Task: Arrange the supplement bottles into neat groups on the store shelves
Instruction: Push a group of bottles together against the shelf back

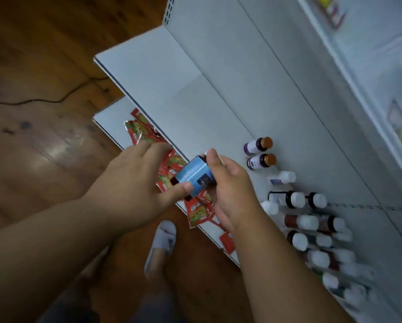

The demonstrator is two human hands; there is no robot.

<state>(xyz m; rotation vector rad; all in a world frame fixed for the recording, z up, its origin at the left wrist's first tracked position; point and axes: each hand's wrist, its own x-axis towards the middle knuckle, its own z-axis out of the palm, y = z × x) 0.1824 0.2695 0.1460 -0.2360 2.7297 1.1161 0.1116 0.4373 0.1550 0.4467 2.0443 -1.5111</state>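
A dark bottle with a blue label lies tilted between both hands, in front of the grey shelf's edge. My left hand holds its lower end with thumb under the label. My right hand grips its cap end, which is hidden by my fingers. On the shelf stand two purple-label bottles with orange caps. Beside them is a small white bottle. Several dark bottles with white caps crowd the shelf's right part.
The lower shelf carries a heap of red sachets. A black cable runs across the wooden floor at left. My foot in a light slipper stands below. Blurred packages fill the upper shelf at right.
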